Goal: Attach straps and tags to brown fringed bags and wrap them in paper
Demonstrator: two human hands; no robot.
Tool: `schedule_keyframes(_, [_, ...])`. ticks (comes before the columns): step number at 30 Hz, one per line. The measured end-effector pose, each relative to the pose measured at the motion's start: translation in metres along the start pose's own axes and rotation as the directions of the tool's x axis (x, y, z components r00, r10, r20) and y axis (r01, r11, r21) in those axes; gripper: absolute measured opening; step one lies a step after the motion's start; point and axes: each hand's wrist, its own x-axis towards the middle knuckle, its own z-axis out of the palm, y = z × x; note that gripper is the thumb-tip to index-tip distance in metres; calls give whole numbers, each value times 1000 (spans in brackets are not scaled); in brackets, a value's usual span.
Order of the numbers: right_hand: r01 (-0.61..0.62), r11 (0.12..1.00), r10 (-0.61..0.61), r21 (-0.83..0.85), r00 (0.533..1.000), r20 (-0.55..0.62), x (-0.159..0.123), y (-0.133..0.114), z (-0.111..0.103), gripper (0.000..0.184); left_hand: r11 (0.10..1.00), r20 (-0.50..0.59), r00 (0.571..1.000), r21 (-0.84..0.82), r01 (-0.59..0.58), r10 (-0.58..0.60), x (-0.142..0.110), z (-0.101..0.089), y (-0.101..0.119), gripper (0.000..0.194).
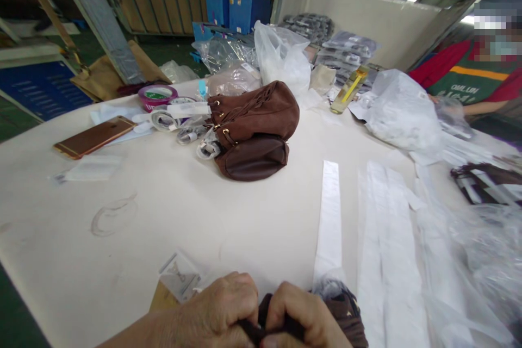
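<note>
At the bottom edge, my left hand and my right hand are close together, their fingers closed on dark brown fabric. That fabric appears to belong to a brown bag, which shows beyond my right hand with crumpled clear plastic at its top. Its lower part is cut off by the frame. Farther up the white table lie two more brown drawstring bags, side by side, with gold eyelets and plastic-wrapped straps. Left of my hands is a small clear packet over a tan piece.
On the white table lie a phone, a purple tape roll, white paper strips and white plastic bags. A bottle of yellow liquid leans at the back. Another person stands at the far right.
</note>
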Motion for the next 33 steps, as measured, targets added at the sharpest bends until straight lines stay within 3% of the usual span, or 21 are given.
schedule_keyframes(2, [-130, 991, 131, -19, 991, 32, 12, -10, -12, 11, 999, -47, 999, -42, -7, 5, -2, 5, -5, 17])
schedule_keyframes(5, [-193, 966, 221, -173, 962, 159, 33, -17, -22, 32, 998, -88, 996, -56, -38, 33, -5, 11, -11, 17])
schedule_keyframes(8, [-227, 952, 293, -203, 866, 405, 50, -12, -21, 34, 997, -131, 989, -40, -70, 64, -7, 14, -14, 20])
schedule_keyframes(10, [-251, 950, 311, -187, 830, 463, 56, -7, -17, 31, 996, -149, 985, -25, -87, 82, -8, 16, -15, 23])
schedule_keyframes(13, [-206, 955, 278, -215, 875, 397, 55, -2, -10, 25, 996, -139, 987, 3, -85, 84, -11, 15, -15, 22])
schedule_keyframes(17, [-116, 918, 227, -378, 937, 265, 49, -3, -4, 22, 996, -35, 999, 78, 38, -35, -15, 10, -7, 3])
schedule_keyframes(23, [-92, 910, 208, -403, 945, 254, 49, -4, -4, 21, 975, 146, 965, 79, 208, -218, -2, -10, 10, 15])
schedule_keyframes(27, [-129, 915, 228, -381, 947, 226, 48, -6, -8, 23, 981, 213, 957, 50, 189, -195, 10, -18, 12, 20])
schedule_keyframes(33, [-146, 931, 227, -334, 950, 216, 44, -5, -10, 26, 990, 217, 967, -24, 138, -130, 10, -10, 2, 12])
